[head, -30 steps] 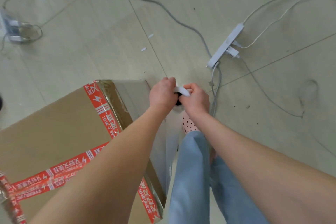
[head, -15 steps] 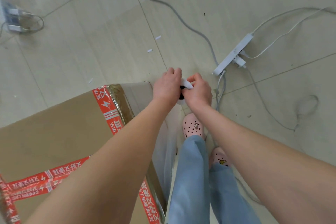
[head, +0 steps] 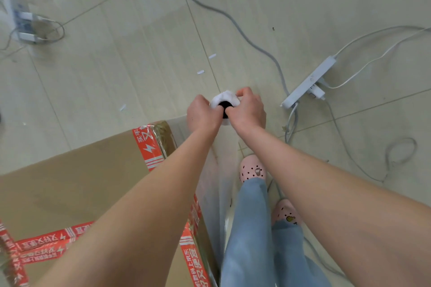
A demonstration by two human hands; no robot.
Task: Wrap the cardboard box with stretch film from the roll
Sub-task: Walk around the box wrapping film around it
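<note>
Head view: left hand (head: 203,114) and right hand (head: 248,113) grip cylindrical white roll (head: 222,98).

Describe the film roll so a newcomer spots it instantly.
Find the taped cardboard box, lower left. Past its far corner the left hand and right hand grip the roll, seen end-on: white, dark core, unlike the long power strip.
</note>
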